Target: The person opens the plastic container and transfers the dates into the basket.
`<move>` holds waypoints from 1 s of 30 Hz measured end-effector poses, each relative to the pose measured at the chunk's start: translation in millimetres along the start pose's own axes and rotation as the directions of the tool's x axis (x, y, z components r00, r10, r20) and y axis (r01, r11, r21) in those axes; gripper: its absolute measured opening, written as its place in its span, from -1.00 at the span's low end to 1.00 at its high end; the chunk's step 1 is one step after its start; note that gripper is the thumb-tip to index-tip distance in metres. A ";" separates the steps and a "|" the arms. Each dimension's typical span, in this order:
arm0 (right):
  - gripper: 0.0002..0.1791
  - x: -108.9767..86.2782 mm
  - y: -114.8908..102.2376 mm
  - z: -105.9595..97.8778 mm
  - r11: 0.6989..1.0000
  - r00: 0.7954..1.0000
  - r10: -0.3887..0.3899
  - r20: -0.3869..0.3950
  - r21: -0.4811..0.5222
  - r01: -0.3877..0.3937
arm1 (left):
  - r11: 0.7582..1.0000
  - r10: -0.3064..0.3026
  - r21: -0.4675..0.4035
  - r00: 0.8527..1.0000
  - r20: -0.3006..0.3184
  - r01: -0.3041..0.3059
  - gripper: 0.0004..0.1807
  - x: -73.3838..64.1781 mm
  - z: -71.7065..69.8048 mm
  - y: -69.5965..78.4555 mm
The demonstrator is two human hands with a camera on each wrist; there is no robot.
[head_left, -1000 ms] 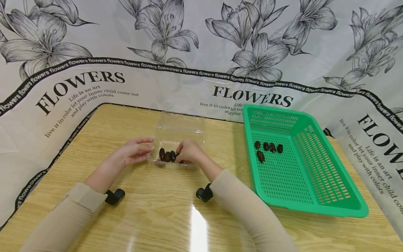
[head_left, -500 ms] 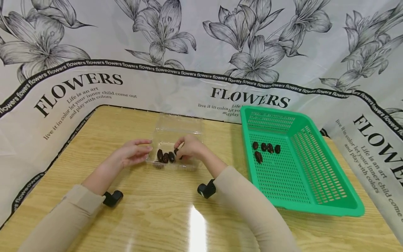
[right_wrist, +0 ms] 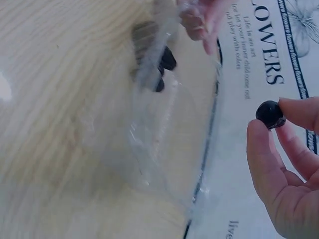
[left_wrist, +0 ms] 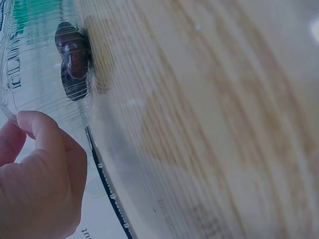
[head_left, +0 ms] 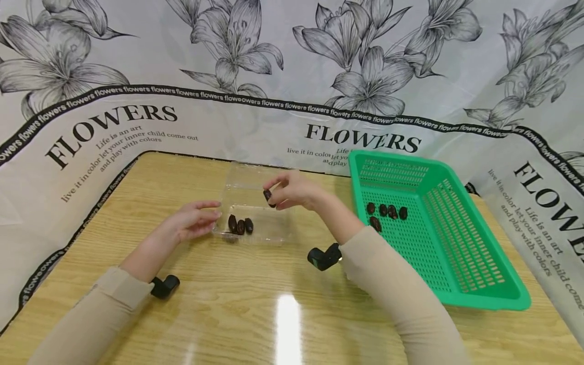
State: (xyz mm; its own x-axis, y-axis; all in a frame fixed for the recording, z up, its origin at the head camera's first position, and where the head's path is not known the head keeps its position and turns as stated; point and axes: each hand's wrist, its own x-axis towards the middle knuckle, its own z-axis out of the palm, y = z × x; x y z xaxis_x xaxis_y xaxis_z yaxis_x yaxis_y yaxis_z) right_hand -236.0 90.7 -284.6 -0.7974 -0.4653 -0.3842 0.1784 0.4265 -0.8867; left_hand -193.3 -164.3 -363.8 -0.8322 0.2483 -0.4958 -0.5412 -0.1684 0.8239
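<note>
A dark brown date (head_left: 269,197) is pinched between the thumb and fingers of my right hand (head_left: 296,191), raised over the right side of a clear plastic box (head_left: 269,225). In the right wrist view the date (right_wrist: 270,114) shows end-on at the fingertips. My left hand (head_left: 197,221) is at the box's left edge; in the left wrist view, thumb and forefinger of that hand (left_wrist: 45,174) pinch its rim. Three dates (head_left: 241,226) lie side by side in the left part of the box, whose lid stands open at the back.
A green perforated basket (head_left: 438,299) stands on the right of the wooden table (head_left: 228,314), with several dates (head_left: 392,212) lying at its left inside. A white flower-printed cloth (head_left: 255,121) rises behind the table. Each wrist carries a black camera mount (head_left: 324,257).
My right hand has taken a date up out of the box, rising and moving back and to the right with it. The left hand has stayed at the box's edge.
</note>
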 end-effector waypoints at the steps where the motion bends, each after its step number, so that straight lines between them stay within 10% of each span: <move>1: -0.53 -3.7 -2.5 -4.3 1.000 1.000 -0.006 0.003 0.009 0.006 | 1.000 0.002 -0.003 1.000 0.001 -0.002 -0.31 0.0 0.0 0.1; 30: -0.56 -92.4 20.2 -123.7 0.999 0.994 -0.041 -0.103 -0.001 0.041 | 1.000 0.007 -0.013 1.000 -0.003 -0.007 -0.36 0.7 -0.7 -1.8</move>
State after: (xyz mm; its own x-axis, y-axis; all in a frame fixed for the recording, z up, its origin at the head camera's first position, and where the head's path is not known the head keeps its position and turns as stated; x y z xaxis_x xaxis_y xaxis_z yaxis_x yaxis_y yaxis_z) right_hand -230.1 238.3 -235.2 -0.8590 -0.4001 -0.3194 0.1450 0.4082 -0.9013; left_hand -192.9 -164.5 -365.8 -0.8362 0.2445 -0.4910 -0.5369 -0.1821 0.8237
